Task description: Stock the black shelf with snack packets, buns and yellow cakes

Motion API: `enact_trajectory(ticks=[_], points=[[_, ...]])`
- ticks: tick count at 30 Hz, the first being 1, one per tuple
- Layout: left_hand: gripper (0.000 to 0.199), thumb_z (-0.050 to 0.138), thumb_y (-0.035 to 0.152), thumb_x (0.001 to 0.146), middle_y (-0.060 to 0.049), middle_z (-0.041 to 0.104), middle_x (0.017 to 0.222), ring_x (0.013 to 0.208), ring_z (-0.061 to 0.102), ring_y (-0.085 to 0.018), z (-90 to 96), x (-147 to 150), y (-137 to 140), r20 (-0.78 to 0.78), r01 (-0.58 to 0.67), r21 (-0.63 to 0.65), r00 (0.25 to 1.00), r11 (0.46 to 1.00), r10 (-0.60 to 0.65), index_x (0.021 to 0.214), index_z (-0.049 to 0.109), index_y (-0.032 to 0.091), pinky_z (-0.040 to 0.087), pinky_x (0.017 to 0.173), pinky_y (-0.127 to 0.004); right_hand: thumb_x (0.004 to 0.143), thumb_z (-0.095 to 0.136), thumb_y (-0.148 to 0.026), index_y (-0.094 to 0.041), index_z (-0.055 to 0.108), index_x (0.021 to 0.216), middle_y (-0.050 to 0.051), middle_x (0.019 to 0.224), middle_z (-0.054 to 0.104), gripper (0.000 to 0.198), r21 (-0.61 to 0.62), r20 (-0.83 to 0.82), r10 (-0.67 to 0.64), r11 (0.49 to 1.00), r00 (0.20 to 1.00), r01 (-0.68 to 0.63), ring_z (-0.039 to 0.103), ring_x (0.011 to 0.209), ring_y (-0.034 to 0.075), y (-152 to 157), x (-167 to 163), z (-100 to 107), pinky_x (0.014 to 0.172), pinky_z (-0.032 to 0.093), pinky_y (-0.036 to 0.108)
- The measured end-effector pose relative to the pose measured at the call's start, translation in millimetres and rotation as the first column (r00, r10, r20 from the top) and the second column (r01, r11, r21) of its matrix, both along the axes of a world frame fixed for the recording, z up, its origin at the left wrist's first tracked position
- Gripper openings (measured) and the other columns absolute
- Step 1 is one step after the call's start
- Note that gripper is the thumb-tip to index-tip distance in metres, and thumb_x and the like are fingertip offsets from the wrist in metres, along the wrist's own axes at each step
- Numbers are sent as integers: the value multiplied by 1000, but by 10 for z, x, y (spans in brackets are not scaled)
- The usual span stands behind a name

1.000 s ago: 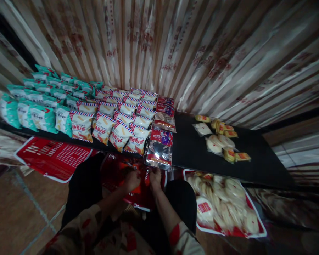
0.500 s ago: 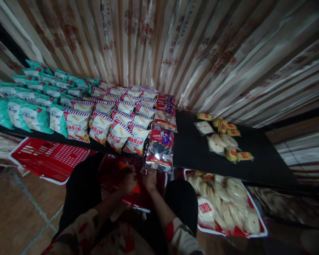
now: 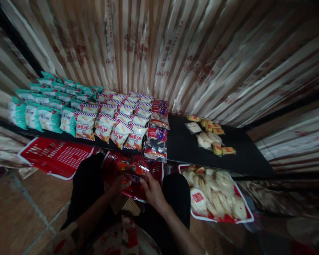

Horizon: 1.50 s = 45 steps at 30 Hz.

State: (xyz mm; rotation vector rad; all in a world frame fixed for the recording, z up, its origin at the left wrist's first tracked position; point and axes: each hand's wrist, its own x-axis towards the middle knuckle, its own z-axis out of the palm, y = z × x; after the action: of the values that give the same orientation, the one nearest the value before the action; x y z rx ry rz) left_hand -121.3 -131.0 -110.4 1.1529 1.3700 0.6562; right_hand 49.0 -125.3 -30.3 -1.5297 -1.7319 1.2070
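My left hand [image 3: 118, 185] and my right hand [image 3: 152, 189] are closed on the two ends of a dark, shiny snack packet [image 3: 133, 177]. Its print is too dim to read. Below and behind it stands a red basket [image 3: 159, 173] between my knees, with orange and red packets [image 3: 126, 165] inside. Just beyond, at the front edge of the black table [image 3: 183, 148], lies a red and purple snack bag [image 3: 156, 143] with a clear window. More bags of that sort reach back in a column behind it.
White chip bags [image 3: 104, 125] with striped tops and teal bags [image 3: 49, 118] fill the table's left side. Flat round packs [image 3: 206, 139] and small yellow packs [image 3: 228, 151] lie at right. A basket of round packs [image 3: 215, 194] and a red basket [image 3: 58, 157] flank me.
My hands were lower inside the basket; now they are raised toward me with the dark packet between them. The view has shifted, so the table's goods appear slightly displaced.
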Motion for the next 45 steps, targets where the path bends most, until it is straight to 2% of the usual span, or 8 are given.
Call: enact_trajectory(ticks=[3, 7, 14, 18, 24, 30, 37, 45], points=[[18, 59, 30, 73, -5, 68, 88, 88, 62, -19, 172, -40, -90, 212, 21, 8, 977, 1000, -22, 84, 61, 16, 47, 85, -33, 83, 50, -40, -22, 56, 90, 0, 76, 65, 20, -33, -207, -82, 996, 975, 77, 60, 69, 16, 7, 52, 244, 62, 45, 25], [21, 61, 35, 73, -3, 63, 85, 86, 59, -17, 499, -44, -173, 460, 70, 38, 884, 997, -80, 82, 55, 18, 45, 85, -33, 77, 59, -49, -23, 55, 94, -1, 77, 66, 32, -147, -491, -203, 978, 847, 149, 61, 64, 15, 41, 121, 586, 58, 48, 25], [14, 53, 30, 75, 6, 46, 64, 62, 46, -9, 1019, 157, -230, 295, 38, 69, 954, 997, -57, 72, 44, 20, 38, 61, -22, 72, 67, -48, -23, 55, 97, 2, 82, 69, 38, -220, -637, -416, 905, 649, 364, 64, 66, 18, 35, 317, 848, 57, 52, 29], [20, 55, 36, 75, 2, 55, 71, 70, 52, -12, 1269, 378, -136, 354, -4, 88, 935, 996, -27, 76, 48, 18, 41, 66, -24, 71, 69, -42, -24, 55, 104, 3, 90, 70, 40, -196, -651, -462, 869, 603, 455, 66, 73, 18, -34, 414, 775, 65, 54, 30], [21, 61, 36, 73, -3, 64, 78, 77, 61, -15, 1463, 686, 147, 419, -152, 154, 905, 976, 75, 79, 54, 17, 46, 71, -26, 65, 75, -38, -25, 47, 124, 5, 100, 69, 67, -129, -616, -489, 836, 617, 534, 66, 83, 20, 107, 507, 763, 69, 54, 31], [32, 60, 20, 71, -7, 64, 102, 90, 63, -16, 1596, 850, 486, 534, -308, 164, 827, 937, 178, 103, 54, 19, 50, 78, -27, 66, 71, -42, -21, 44, 127, 4, 94, 70, 70, -5, -571, -457, 833, 682, 554, 66, 76, 19, 810, 602, 767, 71, 53, 33], [32, 52, 9, 71, -7, 66, 96, 78, 64, -13, 1528, 875, 961, 455, -419, 78, 822, 905, 342, 103, 58, 15, 51, 70, -24, 70, 65, -38, -18, 36, 135, 7, 99, 68, 74, 155, -376, -434, 842, 819, 517, 65, 85, 23, 1549, 577, 763, 79, 52, 37], [32, 57, 13, 69, -5, 68, 82, 69, 64, -13, 1382, 815, 1211, 413, -449, 83, 828, 890, 380, 101, 61, 14, 51, 64, -24, 77, 56, -33, -19, 49, 125, 8, 110, 65, 51, 331, -276, -350, 840, 895, 430, 63, 96, 21, 1894, 549, 496, 89, 48, 38]])
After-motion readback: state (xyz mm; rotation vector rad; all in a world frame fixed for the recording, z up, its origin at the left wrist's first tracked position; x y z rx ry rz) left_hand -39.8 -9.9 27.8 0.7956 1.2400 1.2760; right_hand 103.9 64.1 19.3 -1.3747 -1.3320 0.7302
